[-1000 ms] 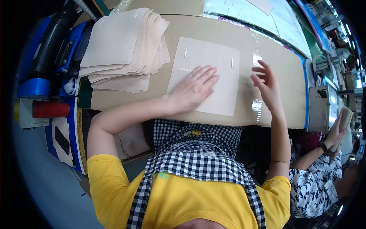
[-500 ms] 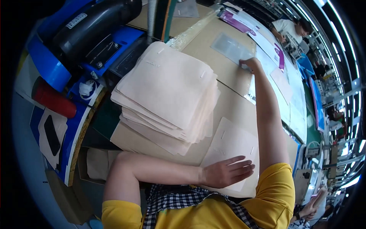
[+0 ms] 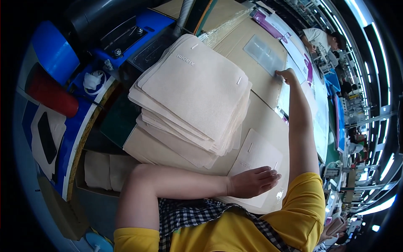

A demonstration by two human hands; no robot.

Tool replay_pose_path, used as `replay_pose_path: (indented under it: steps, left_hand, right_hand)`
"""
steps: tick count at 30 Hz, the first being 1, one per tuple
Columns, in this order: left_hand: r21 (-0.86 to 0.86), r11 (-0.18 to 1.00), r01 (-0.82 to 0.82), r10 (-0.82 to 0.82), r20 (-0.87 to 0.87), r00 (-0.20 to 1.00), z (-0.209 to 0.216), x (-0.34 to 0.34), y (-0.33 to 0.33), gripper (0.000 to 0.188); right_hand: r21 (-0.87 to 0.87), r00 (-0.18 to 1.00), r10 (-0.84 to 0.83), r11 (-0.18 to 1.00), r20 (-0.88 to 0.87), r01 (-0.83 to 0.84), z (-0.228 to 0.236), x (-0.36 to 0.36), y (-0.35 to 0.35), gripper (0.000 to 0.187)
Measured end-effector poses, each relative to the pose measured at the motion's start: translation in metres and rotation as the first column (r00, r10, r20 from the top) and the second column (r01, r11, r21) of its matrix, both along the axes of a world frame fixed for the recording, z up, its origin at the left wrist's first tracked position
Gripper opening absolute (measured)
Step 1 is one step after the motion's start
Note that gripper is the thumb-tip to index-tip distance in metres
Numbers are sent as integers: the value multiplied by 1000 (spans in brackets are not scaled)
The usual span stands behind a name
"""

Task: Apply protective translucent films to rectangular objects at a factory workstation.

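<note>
My left hand (image 3: 255, 182) lies palm down with its fingers stretched out over a single beige leather-like panel (image 3: 257, 152). That panel has small white slots and raised lettering, and my hand and wrist cover part of it. Farther off, my right arm reaches across the table, and my right hand (image 3: 288, 76) has its fingers closed at the near corner of a translucent plastic sheet (image 3: 263, 53). The sheet lies flat on brown cardboard (image 3: 235, 40). To the left rises a tall, uneven stack of similar beige panels (image 3: 197, 92), which neither hand touches.
Left of the stack stands a blue and black machine (image 3: 126, 40) with a flexible metal hose (image 3: 184, 17). A red cylinder (image 3: 52, 90) and a dark phone-like slab (image 3: 47, 136) are at the far left. An open box (image 3: 98, 170) holds beige pieces. Another person (image 3: 321, 40) works at the far right.
The whole view has shifted slightly, carrying the stack and the sheet toward the upper right of the picture. My left hand stays on the panel, and my right hand stays at the sheet's corner.
</note>
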State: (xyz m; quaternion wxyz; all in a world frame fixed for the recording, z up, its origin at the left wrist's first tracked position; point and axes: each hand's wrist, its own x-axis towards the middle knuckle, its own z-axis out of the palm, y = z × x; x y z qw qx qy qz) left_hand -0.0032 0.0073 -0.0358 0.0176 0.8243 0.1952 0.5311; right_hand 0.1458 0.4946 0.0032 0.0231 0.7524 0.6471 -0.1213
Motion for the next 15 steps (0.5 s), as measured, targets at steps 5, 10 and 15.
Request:
replay_pose_path:
  steps: [5, 10, 15]
  left_hand:
    - [-25, 999, 31, -31, 11, 999, -1, 4, 0, 32]
    - [-48, 998, 41, -40, 24, 999, 2, -1, -3, 27]
    - [-12, 999, 49, -48, 74, 996, 6, 6, 1, 27]
  right_hand:
    - [144, 733, 596, 735, 329, -662, -4, -54, -44, 98]
    - [-56, 538, 758, 596, 368, -801, 15, -87, -76, 62]
    - [236, 319, 331, 267, 888, -934, 27, -21, -42, 29]
